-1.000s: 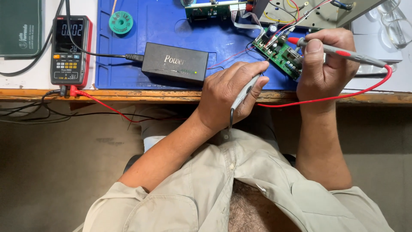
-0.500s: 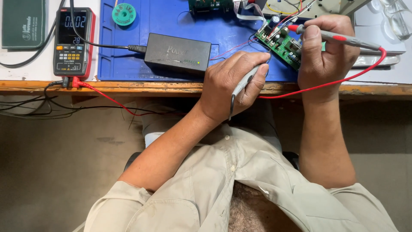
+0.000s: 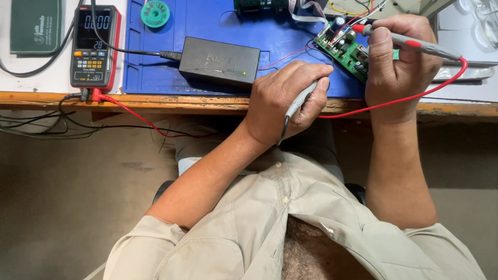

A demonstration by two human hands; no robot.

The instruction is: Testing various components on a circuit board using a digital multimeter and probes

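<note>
Soft, even daylight fills the scene — bright on the worktop, dimmer below its edge. The blue mat (image 3: 207, 78) shows saturated colour without glare, while the white surface at the upper right is close to washed out. A dark shadow band lies under the bench edge (image 3: 155, 102). The multimeter (image 3: 93, 46) display reads crisp, and focus is sharp throughout — no motion blur on either hand. The bench edge bows slightly from wide-angle distortion.

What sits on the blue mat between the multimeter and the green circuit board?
In the head view, a black power adapter lies on the blue mat between the multimeter and the green circuit board.
</note>
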